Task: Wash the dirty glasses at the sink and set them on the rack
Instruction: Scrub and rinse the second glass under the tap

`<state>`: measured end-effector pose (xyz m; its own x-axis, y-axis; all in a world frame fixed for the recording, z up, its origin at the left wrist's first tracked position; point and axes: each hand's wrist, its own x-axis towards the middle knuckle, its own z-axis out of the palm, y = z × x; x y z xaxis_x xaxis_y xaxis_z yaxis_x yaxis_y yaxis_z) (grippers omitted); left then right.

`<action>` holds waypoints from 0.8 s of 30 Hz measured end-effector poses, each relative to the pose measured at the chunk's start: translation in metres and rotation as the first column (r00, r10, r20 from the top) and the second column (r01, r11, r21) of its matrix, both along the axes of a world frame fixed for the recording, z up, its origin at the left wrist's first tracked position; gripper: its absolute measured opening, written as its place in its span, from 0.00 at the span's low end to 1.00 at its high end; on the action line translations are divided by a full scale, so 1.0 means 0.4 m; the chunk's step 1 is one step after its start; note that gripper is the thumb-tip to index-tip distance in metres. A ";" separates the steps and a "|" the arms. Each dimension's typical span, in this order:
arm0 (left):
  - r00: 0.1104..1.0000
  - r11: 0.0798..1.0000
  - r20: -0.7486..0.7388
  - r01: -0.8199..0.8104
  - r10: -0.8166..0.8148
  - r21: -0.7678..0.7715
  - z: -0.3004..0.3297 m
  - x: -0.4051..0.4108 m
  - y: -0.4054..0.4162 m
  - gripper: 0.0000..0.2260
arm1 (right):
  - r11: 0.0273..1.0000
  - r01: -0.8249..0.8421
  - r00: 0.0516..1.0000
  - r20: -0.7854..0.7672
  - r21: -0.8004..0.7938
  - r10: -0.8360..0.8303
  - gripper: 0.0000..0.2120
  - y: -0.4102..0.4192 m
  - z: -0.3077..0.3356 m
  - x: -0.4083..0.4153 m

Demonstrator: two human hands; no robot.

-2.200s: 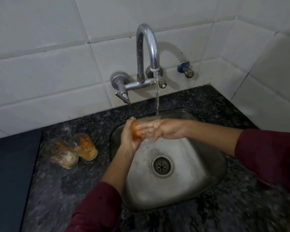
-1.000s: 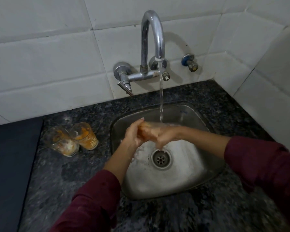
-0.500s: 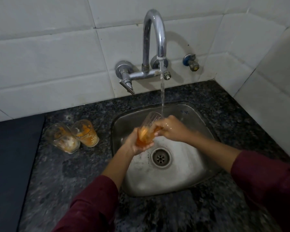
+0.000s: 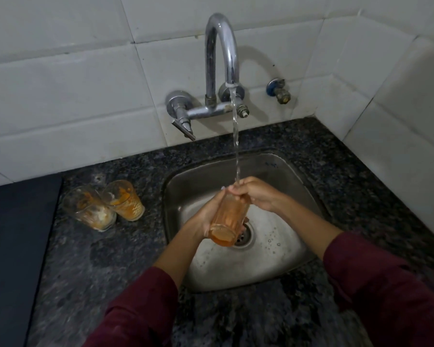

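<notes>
Barely started, we judge: our left hand [image 4: 206,216] wraps a glass [image 4: 228,221] under the tap's stream while our right hand [image 4: 253,194] pinches its rim. Left of it, two dirty glasses [image 4: 103,206] wait on the bench [image 4: 98,259]; no rack shows.

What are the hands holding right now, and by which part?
Both hold one ribbed, orange-stained drinking glass over the steel sink. The left hand grips its side wall; the right hand grips its upper end.
</notes>
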<state>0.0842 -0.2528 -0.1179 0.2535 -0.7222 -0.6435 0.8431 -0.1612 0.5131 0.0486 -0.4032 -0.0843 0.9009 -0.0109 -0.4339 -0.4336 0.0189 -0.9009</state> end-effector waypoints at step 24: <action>0.929 0.994 0.357 -0.076 0.100 -0.081 -0.016 -0.013 0.017 0.14 | 0.947 -0.036 0.975 0.195 -0.320 0.103 0.11 0.012 0.025 -0.025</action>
